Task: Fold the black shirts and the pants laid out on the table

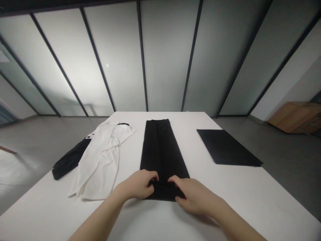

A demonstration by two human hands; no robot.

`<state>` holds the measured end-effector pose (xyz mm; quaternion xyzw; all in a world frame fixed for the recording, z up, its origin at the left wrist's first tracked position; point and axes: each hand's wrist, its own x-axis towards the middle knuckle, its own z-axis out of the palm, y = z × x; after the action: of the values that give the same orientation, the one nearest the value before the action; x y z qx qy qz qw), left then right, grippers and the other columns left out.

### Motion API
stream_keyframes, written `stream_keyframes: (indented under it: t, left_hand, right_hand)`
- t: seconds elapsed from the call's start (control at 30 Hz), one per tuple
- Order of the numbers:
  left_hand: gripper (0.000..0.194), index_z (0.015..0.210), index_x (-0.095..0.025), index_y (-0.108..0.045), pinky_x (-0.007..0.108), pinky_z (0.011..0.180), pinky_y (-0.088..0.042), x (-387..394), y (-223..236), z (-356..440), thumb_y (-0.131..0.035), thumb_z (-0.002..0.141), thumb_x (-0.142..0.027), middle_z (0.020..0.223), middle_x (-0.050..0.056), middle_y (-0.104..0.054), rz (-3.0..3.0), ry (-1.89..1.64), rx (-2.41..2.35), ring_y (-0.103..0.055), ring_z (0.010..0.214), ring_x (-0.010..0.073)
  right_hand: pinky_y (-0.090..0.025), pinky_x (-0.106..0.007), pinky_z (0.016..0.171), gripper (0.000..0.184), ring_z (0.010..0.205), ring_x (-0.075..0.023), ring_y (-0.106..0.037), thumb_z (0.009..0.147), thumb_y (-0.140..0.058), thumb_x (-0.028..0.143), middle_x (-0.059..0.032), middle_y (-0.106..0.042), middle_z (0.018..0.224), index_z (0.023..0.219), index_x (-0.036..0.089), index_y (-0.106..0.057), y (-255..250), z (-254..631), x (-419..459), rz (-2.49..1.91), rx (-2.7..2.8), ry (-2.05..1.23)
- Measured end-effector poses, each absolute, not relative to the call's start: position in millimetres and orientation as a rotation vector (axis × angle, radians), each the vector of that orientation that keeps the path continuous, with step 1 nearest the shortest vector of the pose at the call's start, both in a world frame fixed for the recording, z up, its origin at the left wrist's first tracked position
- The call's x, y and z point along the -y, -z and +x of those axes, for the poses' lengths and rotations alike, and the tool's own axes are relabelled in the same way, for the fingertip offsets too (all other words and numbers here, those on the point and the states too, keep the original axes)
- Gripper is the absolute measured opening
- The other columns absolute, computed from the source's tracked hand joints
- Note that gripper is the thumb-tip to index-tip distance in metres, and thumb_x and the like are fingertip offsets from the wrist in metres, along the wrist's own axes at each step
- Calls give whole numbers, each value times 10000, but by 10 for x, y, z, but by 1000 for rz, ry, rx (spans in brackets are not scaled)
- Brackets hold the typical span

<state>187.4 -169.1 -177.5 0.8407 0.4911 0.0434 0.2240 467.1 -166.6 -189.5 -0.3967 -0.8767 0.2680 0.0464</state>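
Note:
A long black garment, folded into a narrow strip, lies lengthwise down the middle of the white table. My left hand and my right hand both pinch its near end, fingers curled around the rolled or folded edge of the cloth. The hands sit side by side, a little apart, with the black fabric bunched between them.
A crumpled white garment lies to the left, partly over another black piece at the table's left edge. A flat folded black cloth rests at the right. Frosted glass panels stand behind; a wooden cabinet is far right.

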Motion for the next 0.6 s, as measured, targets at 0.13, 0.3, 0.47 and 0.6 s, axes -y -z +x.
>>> stream_keyframes:
  t: [0.13,0.3,0.47,0.6]
  left_hand:
    - [268,1044,-244,-736,285,754,-493,1531,1845,1698,-573,834,-216,951,5,-762,2147,-204,-1284,-694,850,199]
    - [244,1080,-231,-713,321,845,-500,1321,2016,1591,-608,880,-324,1039,28,-769,1923,-626,-1418,-691,953,216]
    - [534,1187,-175,-664,313,679,-490,1198,2196,1436,-737,818,-554,875,35,-732,1570,-671,-1594,-666,755,211]
    - [531,1108,-168,-714,304,625,-485,1231,2215,1339,-845,726,-512,902,55,-736,1441,-500,-1408,-688,776,237]
  right_hand:
    - [-504,-351,895,679,1089,-286,-713,746,-632,148,-81,-762,1224,1413,275,-623,1975,4794,1504,-1244,2575,-958]
    - [-515,-410,1014,403,1142,-274,-701,886,-569,255,-101,-759,1234,1266,222,-700,2181,4886,1143,-1433,2056,-973]
    - [-528,-431,1008,525,1147,-317,-708,835,-729,439,-151,-774,1169,1284,167,-710,2352,4963,982,-1545,1773,-1125]
    - [-557,-425,910,453,1026,-323,-726,747,-815,404,-104,-793,1046,1145,192,-765,2339,4979,1023,-1458,1792,-1169]
